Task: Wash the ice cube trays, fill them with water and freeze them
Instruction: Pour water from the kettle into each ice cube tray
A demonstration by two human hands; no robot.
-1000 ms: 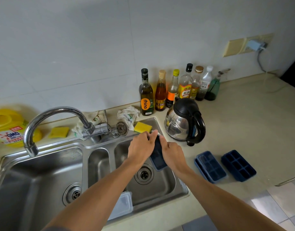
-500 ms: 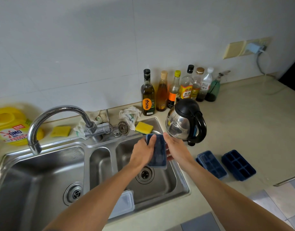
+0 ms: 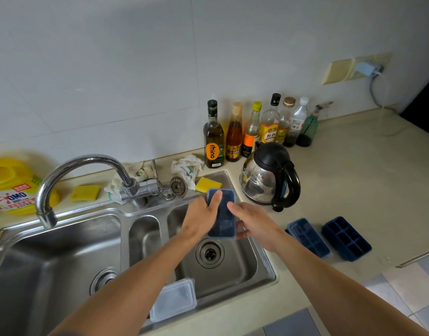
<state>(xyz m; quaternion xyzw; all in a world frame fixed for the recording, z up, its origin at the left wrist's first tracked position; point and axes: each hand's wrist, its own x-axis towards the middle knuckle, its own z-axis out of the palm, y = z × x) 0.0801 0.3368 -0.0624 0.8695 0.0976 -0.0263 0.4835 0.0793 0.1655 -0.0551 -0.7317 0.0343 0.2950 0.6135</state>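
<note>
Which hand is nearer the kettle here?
Right. The right hand holds the right edge of the ice cube tray, just in front of the kettle; the left hand grips its left edge, farther away.

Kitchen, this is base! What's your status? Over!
Left hand grips ice cube tray over right basin. Right hand holds its right edge. Faucet points at left basin. Two trays wait on counter.

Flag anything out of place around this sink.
The metal drain strainer sits tilted on the sink ledge, not in a drain. A clear plastic container lies askew at the basin's front wall.
</note>
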